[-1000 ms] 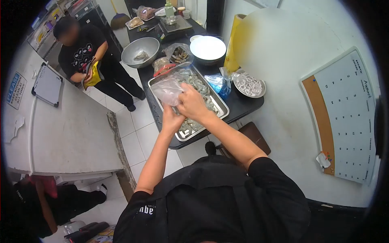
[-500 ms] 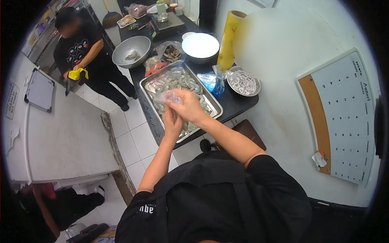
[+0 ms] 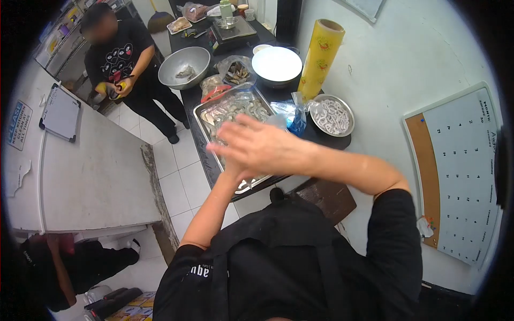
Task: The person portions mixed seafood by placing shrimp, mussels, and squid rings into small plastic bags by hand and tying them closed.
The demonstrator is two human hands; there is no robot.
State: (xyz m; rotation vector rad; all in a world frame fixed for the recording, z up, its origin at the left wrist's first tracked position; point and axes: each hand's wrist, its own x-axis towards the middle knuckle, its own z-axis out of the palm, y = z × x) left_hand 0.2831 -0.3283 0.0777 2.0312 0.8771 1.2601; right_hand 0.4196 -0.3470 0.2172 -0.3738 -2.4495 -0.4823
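Observation:
My right hand [image 3: 262, 144] is spread with its fingers apart, above the near half of a metal tray [image 3: 201, 111]. Under it, my left hand [image 3: 235, 170] is mostly covered, and its fingers cannot be made out. Grey, shrimp-like pieces [image 3: 241, 104] fill the tray. A bit of clear plastic [image 3: 277, 121] shows just beyond my right hand; whether a hand touches it is unclear. Behind the tray lie a bag of mussels [image 3: 237, 73] and a bag with a red edge [image 3: 214, 91].
A steel bowl [image 3: 184, 59], a white round lid [image 3: 277, 64], a blue bag [image 3: 293, 116], a bowl of white rings [image 3: 333, 117] and a yellow roll [image 3: 321, 59] surround the tray. One person [image 3: 119, 59] stands left; another person [image 3: 80, 262] is lower left.
The plastic bag held between my hands earlier no longer shows there. My right hand has opened and swung across over my left. The person at left has moved the yellow item.

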